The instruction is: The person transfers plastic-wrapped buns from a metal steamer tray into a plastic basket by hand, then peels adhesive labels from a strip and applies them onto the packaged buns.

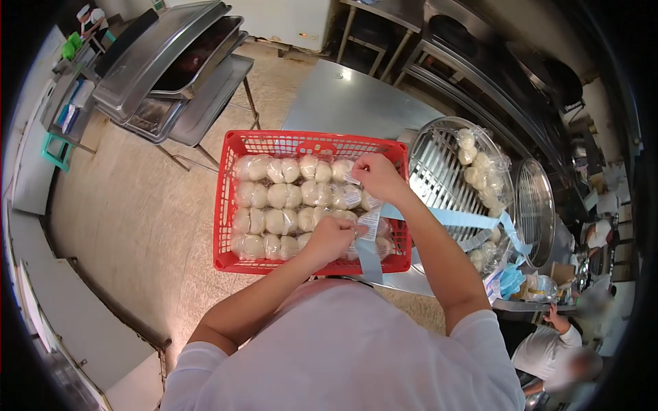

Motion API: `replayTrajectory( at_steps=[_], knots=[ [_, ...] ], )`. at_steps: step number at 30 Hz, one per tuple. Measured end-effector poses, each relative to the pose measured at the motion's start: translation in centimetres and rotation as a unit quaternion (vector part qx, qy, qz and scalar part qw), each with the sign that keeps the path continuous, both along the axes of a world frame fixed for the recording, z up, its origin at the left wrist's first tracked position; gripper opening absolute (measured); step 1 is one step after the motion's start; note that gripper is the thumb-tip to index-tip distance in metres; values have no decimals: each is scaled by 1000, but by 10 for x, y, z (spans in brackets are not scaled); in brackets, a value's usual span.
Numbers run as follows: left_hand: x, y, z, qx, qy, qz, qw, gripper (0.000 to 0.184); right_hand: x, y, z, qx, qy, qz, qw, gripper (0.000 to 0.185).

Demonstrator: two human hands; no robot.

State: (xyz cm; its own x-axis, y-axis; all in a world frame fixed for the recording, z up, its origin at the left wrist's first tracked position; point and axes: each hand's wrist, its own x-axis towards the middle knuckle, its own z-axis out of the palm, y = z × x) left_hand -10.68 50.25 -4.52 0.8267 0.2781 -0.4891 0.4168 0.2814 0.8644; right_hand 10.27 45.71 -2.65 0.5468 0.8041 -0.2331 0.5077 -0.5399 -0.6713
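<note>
A red plastic basket (221,205) in front of me holds rows of round white buns (279,196) in clear plastic wrap. My left hand (332,240) is closed at the basket's near side, its fingers on a strip of printed white labels (369,225) with pale blue backing (445,217). The backing trails right, over the metal steamer tray. My right hand (377,176) is pinched over the far right packs, with a small white label (352,176) at its fingertips against a pack. Some packs near the left hand are partly hidden.
The basket sits on a steel table (322,96). On the right, a round steamer tray (439,157) holds more wrapped buns (480,171); another round rack (534,212) stands beyond. Lidded metal trays (157,68) are at the far left. A co-worker (548,353) is at lower right.
</note>
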Motion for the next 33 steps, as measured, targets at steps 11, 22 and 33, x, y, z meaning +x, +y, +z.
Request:
replayTrajectory(
  at_steps=[11,22,33],
  knots=[
    [-34,25,9,-89,13,42,995,21,-7,31,-42,-61,-297,-96,948,15],
    [-44,27,-1,-324,-63,165,930,22,-125,-55,66,171,-162,91,967,24],
    [-42,14,-3,-351,5,177,920,22,-151,-74,48,184,-295,94,933,16]
  ],
)
